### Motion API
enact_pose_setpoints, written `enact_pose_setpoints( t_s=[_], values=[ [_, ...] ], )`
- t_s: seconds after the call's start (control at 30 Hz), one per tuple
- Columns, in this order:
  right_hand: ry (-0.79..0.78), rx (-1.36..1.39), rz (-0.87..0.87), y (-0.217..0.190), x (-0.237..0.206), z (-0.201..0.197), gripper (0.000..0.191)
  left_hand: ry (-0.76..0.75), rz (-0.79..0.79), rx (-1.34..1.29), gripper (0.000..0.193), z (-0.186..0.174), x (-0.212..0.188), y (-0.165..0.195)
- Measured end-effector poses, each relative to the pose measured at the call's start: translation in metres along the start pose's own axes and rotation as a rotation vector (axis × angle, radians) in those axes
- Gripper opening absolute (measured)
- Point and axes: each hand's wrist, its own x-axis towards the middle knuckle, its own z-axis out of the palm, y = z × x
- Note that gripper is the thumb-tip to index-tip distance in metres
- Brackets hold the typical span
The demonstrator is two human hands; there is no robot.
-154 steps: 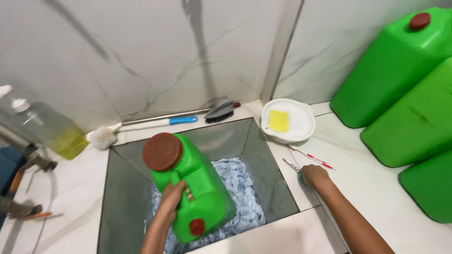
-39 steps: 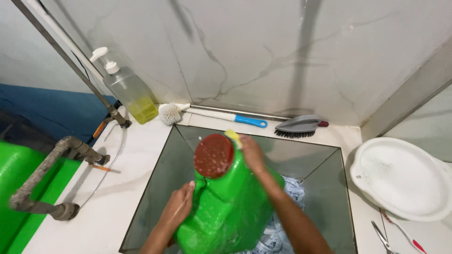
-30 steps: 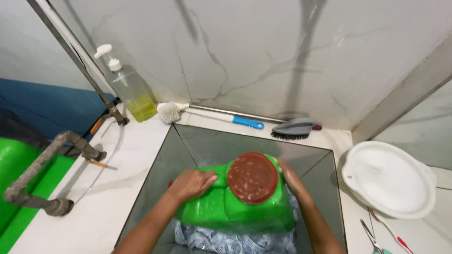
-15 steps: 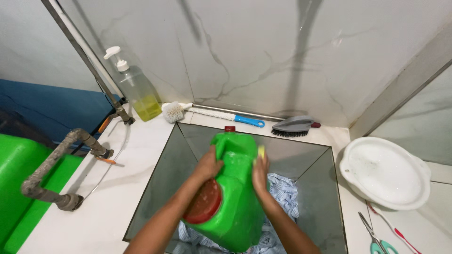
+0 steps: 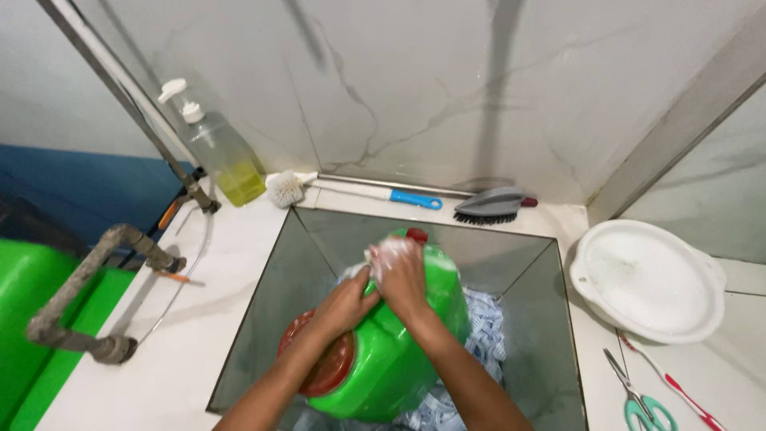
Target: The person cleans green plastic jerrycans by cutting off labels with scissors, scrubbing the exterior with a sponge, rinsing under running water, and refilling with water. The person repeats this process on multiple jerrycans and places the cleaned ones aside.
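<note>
The jug (image 5: 407, 351) is bright green plastic, lying tilted on its side in the sink (image 5: 263, 319), its big red-brown cap (image 5: 319, 363) turned toward the person and its small red cap (image 5: 416, 235) at the far end. Its upper face is wet and glossy. Under the jug, on the sink floor, lies a heap of small white-and-blue packets (image 5: 487, 335).

The left hand (image 5: 345, 303) lies flat on the jug just above the big cap, fingers spread against the plastic, steadying rather than clasping. The right hand (image 5: 399, 271), covered in foam, presses on the jug's top face; whether it clutches a sponge under the suds I cannot tell.

Half a second ago both hands gripped the jug near its far end and the jug stood steeper; now it has sunk lower and flatter, and lather has appeared on the right hand.

Right of the jug, on the counter, lie scissors (image 5: 642, 399) and a white basin (image 5: 646, 279). Beyond the jug, along the wall, rest a grey brush (image 5: 491, 206), a blue-handled brush (image 5: 351, 190), and, to the left, a soap bottle (image 5: 219, 152) with yellow liquid.
</note>
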Motion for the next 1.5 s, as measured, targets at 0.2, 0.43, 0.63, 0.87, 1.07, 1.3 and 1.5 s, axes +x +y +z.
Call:
enact_pose_setpoints(
  t_s=[0.2, 0.43, 0.63, 0.87, 1.07, 1.3, 1.5],
  values=[
    [-0.300, 0.638, 1.187, 0.067, -0.015, -0.044, 0.034, -0.032, 0.133, -0.046, 0.064, -0.015, -0.012, 0.004],
    [-0.391, 0.902, 0.933, 0.134, -0.048, 0.001, 0.048, -0.171, 0.025, 0.133, 0.065, -0.027, -0.019, 0.008],
    [0.004, 0.610, 1.629, 0.075, -0.148, -0.008, 0.057, 0.124, -0.152, -0.246, 0.062, -0.028, 0.024, -0.059],
    [-0.004, 0.275, 0.470, -0.002, -0.085, 0.077, 0.058, 0.191, -0.373, -0.307, 0.056, -0.018, 0.046, -0.087],
    [-0.360, 0.259, 1.156, 0.079, -0.133, 0.028, 0.054, 0.216, -0.426, -0.251, 0.056, -0.017, 0.036, -0.084],
    [-0.218, 0.416, 0.878, 0.016, -0.171, 0.022, 0.057, 0.217, -0.420, -0.252, 0.061, -0.018, 0.030, -0.079],
    [-0.315, 0.275, 1.115, 0.039, -0.112, 0.015, 0.049, 0.232, -0.430, -0.277, 0.061, -0.016, 0.026, -0.066]
  ],
)
